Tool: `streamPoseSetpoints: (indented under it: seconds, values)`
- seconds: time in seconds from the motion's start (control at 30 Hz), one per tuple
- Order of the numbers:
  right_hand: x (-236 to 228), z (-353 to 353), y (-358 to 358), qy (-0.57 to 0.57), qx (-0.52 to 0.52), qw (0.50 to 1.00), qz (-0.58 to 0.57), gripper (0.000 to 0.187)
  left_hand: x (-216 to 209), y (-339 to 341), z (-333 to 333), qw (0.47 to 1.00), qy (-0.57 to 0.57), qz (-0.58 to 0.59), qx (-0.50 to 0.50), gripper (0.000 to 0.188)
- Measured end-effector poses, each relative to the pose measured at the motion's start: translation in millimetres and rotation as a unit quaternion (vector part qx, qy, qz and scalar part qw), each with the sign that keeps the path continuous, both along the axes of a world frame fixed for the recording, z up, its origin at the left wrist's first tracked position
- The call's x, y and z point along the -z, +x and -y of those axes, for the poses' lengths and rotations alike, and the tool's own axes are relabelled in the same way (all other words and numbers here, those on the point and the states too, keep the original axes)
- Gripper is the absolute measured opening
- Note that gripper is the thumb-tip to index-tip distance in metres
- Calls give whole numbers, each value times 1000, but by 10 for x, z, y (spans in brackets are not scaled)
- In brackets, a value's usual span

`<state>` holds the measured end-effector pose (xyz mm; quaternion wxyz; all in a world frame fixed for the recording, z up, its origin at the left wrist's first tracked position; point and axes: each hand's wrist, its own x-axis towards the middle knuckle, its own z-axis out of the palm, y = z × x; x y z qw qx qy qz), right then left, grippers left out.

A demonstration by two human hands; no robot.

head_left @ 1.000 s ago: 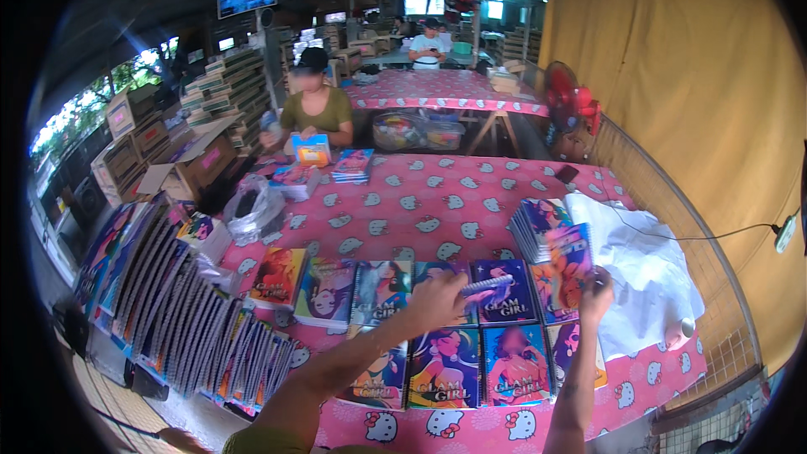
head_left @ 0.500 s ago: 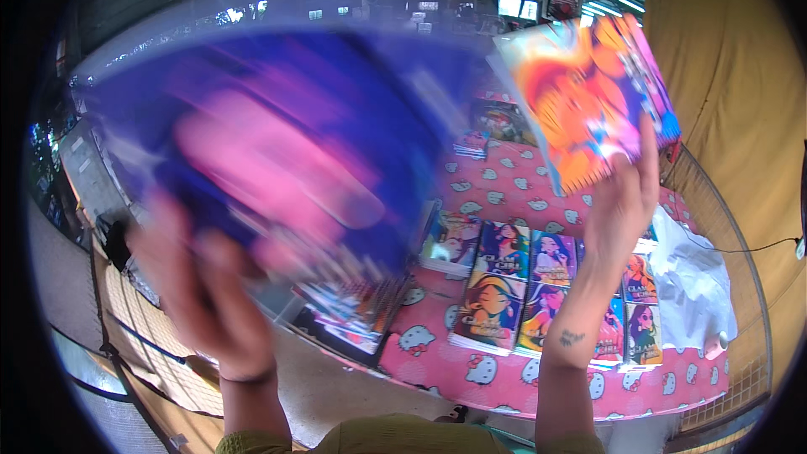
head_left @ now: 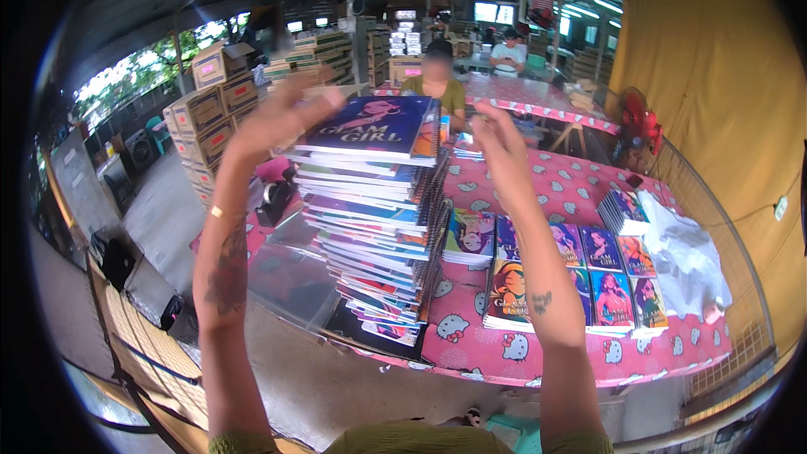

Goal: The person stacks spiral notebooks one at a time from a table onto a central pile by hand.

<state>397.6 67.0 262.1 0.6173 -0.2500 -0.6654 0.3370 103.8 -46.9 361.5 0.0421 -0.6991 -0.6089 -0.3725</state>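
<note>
A tall stack of spiral-bound notebooks (head_left: 370,227) rises at the middle, its layers slightly uneven. On its top lies a dark-blue notebook (head_left: 374,128) with a pink figure on the cover. My left hand (head_left: 294,111), a little blurred, is at the upper left of the stack with fingers stretched toward the top notebook; whether it touches the cover I cannot tell. To the right of the stack my right hand (head_left: 503,147) is raised, fingers apart and holding nothing. Beyond my right forearm, short piles of colourful notebooks (head_left: 580,273) stand in rows on the table.
A pink patterned cloth covers the table (head_left: 471,332). At its right are a crumpled white sheet (head_left: 689,244) and a red fan (head_left: 643,122). Cardboard boxes (head_left: 210,122) are piled at the left. Across the table sits a person (head_left: 437,88); another person (head_left: 507,57) is farther back.
The blue and orange notebooks held up in my two hands have been let go; a blue one now tops the stack. My hands have moved to either side of it, and the view has shifted.
</note>
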Motion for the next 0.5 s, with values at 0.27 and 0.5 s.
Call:
streamPoseSetpoints:
  seconds: [0.27,0.5]
  values:
    - [2244,-39,2373,-107,340,912,205,40,1637,2157,380,921,228,50,311,56]
    - [3598,-149,4684,-243,485,750,378,46,3973,4710,-828,896,21,-64,438,78]
